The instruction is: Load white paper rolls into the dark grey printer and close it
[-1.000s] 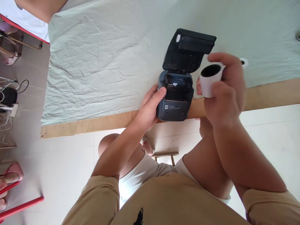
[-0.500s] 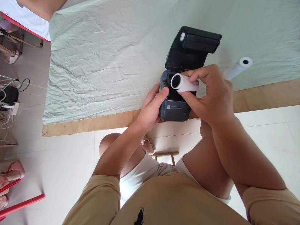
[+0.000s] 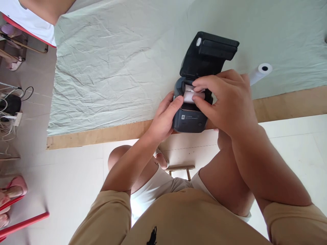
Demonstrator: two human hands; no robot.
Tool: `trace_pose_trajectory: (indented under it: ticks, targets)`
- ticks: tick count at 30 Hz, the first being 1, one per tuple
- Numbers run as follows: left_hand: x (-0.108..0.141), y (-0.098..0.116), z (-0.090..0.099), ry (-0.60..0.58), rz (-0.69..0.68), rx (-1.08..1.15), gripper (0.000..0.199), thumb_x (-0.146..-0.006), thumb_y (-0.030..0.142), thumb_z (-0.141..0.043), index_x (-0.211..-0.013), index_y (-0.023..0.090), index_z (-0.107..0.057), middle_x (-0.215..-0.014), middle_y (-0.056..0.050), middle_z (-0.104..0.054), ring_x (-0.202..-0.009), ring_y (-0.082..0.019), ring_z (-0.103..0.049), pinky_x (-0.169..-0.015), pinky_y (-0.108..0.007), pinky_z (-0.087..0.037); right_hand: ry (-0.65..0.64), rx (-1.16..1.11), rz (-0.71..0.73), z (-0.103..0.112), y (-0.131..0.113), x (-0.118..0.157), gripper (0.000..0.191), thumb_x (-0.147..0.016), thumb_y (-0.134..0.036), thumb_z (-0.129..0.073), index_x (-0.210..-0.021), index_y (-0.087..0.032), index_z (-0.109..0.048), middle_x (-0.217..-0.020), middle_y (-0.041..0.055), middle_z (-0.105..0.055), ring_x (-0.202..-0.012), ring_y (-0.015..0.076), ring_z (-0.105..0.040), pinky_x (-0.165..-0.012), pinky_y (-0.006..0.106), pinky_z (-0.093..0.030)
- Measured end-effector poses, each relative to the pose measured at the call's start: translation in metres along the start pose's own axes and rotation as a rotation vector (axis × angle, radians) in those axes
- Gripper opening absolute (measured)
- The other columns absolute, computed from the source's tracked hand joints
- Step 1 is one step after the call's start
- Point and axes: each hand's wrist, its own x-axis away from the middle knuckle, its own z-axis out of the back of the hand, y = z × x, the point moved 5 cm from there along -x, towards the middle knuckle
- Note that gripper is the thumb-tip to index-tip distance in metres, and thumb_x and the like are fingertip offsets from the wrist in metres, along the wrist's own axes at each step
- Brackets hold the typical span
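Printer (image 3: 190, 121): right at the table's near edge, over the bare wooden strip (image 3: 102, 135), compartment facing up and wide open!
Lid (image 3: 204, 61): flung back on its hinge, standing up at the far side, tilted a little to the right.
White paper roll (image 3: 189, 97): down inside the compartment, lying crosswise, its right end tucked behind fingers.
Left hand (image 3: 165, 117): grasping the printer by its left side, thumb over the rim and right beside the roll's left end.
Right hand (image 3: 230, 102): in from the right, thumb and forefinger pinching the roll; what the fingers beneath are doing, I cannot tell.
Second roll (image 3: 256, 74): lying on the pale green cloth (image 3: 114, 68) just beyond the right hand, dark core on show, partly hidden by that hand.
Far left corner: another person's bare arm (image 3: 48, 10) at the cloth's edge, well apart from the printer.
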Motion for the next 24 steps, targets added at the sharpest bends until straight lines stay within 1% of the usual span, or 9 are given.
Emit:
trace_pose_trajectory:
  ticks: [2, 5, 8, 11, 15, 17, 21, 23, 24]
  targets:
    - [0.000, 0.000, 0.000, 0.002, 0.014, -0.011, 0.045, -0.102, 0.066, -0.084, -0.117, 0.025, -0.075, -0.096, -0.002, -0.085, -0.085, -0.024, -0.087, -0.066, -0.032, -0.065, -0.039, 0.011, 0.005, 0.002, -0.004, -0.001, 0.027, -0.108, -0.023, -0.070, -0.129, -0.033, -0.083, -0.112, 0.0070, -0.088, -0.119, 0.0393, -0.076, -0.101, 0.059, -0.055]
    - [0.002, 0.001, -0.001, 0.022, 0.029, -0.019, 0.047, -0.101, 0.067, -0.085, -0.117, 0.024, -0.074, -0.094, -0.002, -0.084, -0.079, -0.021, -0.082, -0.065, -0.032, -0.063, -0.100, 0.040, -0.002, 0.003, -0.009, -0.002, 0.021, -0.110, -0.025, -0.070, -0.121, -0.033, -0.086, -0.101, 0.0075, -0.084, -0.119, 0.0400, -0.074, -0.101, 0.059, -0.055]
    - [0.003, 0.002, -0.003, 0.031, 0.025, -0.006, 0.045, -0.100, 0.064, -0.086, -0.114, 0.023, -0.073, -0.092, -0.001, -0.082, -0.078, -0.020, -0.081, -0.064, -0.031, -0.062, -0.106, 0.083, -0.024, 0.003, -0.012, -0.002, 0.020, -0.113, -0.028, -0.069, -0.115, -0.034, -0.088, -0.112, 0.0081, -0.084, -0.118, 0.0389, -0.074, -0.102, 0.059, -0.057]
    - [0.003, 0.002, -0.003, 0.038, 0.015, 0.011, 0.043, -0.101, 0.063, -0.085, -0.114, 0.023, -0.073, -0.093, -0.001, -0.082, -0.083, -0.022, -0.084, -0.067, -0.031, -0.063, -0.014, 0.090, 0.001, 0.004, -0.015, -0.001, 0.026, -0.116, -0.032, -0.064, -0.111, -0.038, -0.088, -0.122, 0.0045, -0.088, -0.120, 0.0384, -0.077, -0.101, 0.060, -0.059]
    - [0.002, -0.002, -0.001, 0.032, 0.033, 0.000, 0.049, -0.102, 0.070, -0.082, -0.120, 0.025, -0.073, -0.100, -0.003, -0.085, -0.105, -0.030, -0.089, -0.076, -0.036, -0.069, 0.231, 0.002, 0.066, 0.009, -0.018, 0.004, 0.034, -0.119, -0.029, -0.056, -0.106, -0.035, -0.087, -0.104, 0.0052, -0.088, -0.125, 0.0374, -0.081, -0.109, 0.061, -0.056]
    - [0.001, -0.002, -0.001, 0.029, 0.027, -0.001, 0.048, -0.101, 0.070, -0.082, -0.118, 0.026, -0.074, -0.102, -0.004, -0.086, -0.111, -0.031, -0.089, -0.081, -0.038, -0.070, 0.272, -0.048, 0.082, 0.007, -0.019, 0.007, 0.029, -0.118, -0.033, -0.060, -0.109, -0.035, -0.087, -0.097, 0.0055, -0.087, -0.118, 0.0362, -0.082, -0.109, 0.062, -0.055]
    - [0.001, 0.002, -0.001, 0.014, -0.014, 0.013, 0.041, -0.103, 0.064, -0.082, -0.105, 0.025, -0.072, -0.098, -0.003, -0.083, -0.102, -0.026, -0.086, -0.081, -0.036, -0.067, 0.374, -0.159, 0.213, 0.001, -0.026, 0.016, 0.010, -0.111, -0.037, -0.075, -0.107, -0.037, -0.084, -0.085, -0.0001, -0.085, -0.099, 0.0323, -0.083, -0.093, 0.056, -0.055]
    - [0.002, 0.004, -0.001, -0.015, -0.020, 0.019, 0.039, -0.102, 0.062, -0.085, -0.106, 0.024, -0.073, -0.096, -0.002, -0.081, -0.095, -0.022, -0.083, -0.081, -0.033, -0.065, 0.379, -0.245, 0.288, -0.002, -0.029, 0.021, 0.001, -0.106, -0.036, -0.081, -0.107, -0.036, -0.082, -0.087, -0.0021, -0.086, -0.097, 0.0307, -0.083, -0.090, 0.052, -0.054]
    - [0.003, 0.004, -0.001, -0.028, -0.019, 0.020, 0.039, -0.101, 0.060, -0.088, -0.108, 0.024, -0.074, -0.096, -0.001, -0.080, -0.092, -0.020, -0.081, -0.081, -0.032, -0.065, 0.362, -0.283, 0.303, -0.003, -0.030, 0.023, 0.003, -0.105, -0.035, -0.082, -0.108, -0.036, -0.081, -0.091, -0.0021, -0.087, -0.099, 0.0302, -0.084, -0.090, 0.051, -0.054]
